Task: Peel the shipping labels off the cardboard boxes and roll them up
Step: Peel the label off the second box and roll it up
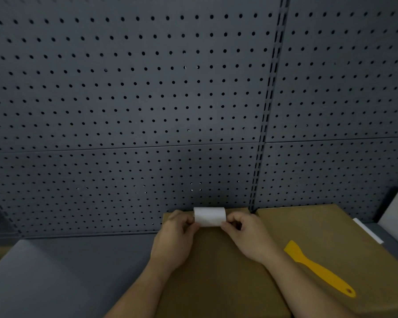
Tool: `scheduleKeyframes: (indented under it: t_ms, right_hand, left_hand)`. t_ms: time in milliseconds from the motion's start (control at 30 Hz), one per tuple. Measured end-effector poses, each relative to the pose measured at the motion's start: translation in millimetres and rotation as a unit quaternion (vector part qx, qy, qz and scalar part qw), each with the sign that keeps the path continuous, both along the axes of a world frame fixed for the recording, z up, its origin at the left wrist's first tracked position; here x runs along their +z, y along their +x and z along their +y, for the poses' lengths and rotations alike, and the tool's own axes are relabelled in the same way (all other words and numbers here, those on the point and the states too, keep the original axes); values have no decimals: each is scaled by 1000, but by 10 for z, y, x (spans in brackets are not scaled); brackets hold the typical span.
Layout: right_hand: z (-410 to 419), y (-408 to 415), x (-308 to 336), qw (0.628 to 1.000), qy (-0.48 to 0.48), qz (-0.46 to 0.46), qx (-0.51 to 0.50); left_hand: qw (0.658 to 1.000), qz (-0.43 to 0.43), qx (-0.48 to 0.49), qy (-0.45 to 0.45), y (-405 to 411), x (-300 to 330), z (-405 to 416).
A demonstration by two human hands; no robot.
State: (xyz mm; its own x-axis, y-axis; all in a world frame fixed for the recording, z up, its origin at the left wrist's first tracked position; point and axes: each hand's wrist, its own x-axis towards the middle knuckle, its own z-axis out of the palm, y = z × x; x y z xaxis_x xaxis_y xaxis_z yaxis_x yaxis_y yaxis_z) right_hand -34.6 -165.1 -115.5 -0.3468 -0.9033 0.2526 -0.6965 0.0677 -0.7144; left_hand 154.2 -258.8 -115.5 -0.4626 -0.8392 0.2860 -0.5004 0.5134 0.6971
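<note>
Low in the middle of the frame, a white shipping label [209, 216] is held above the far edge of a cardboard box [216, 271] — pinched at its left end by the left hand [174, 237] and at its right end by the right hand [246, 235], fingers curled. The label is judged light, limp and sticky; it is best taken by its ends. A yellow scraper [319, 269] lies on a second box [331, 226] at lower right — well apart, obstructing nothing.

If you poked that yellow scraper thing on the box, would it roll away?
Probably not. The yellow scraper looks flat, with a wide blade and thin handle, so it would likely slide on the cardboard box instead. It looks like plastic, so probably light and fairly stiff.
</note>
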Motion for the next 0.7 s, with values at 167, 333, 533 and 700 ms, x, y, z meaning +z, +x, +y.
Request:
scheduleKeyframes:
  t_ms: [167,333,533,700]
  right_hand:
    - [7,11,1,1000,-5,-2,7]
    - [22,32,8,1000,-18,2,17]
    - [71,66,45,998,-53,13,33]
    - [89,106,35,996,-64,56,33]
  left_hand:
    - [1000,3,-2,-5,3,20,25]
    - [1000,12,-9,20,23,50,49]
    - [991,71,-34,104,87,147,84]
    - [982,99,-57,151,139,209,113]
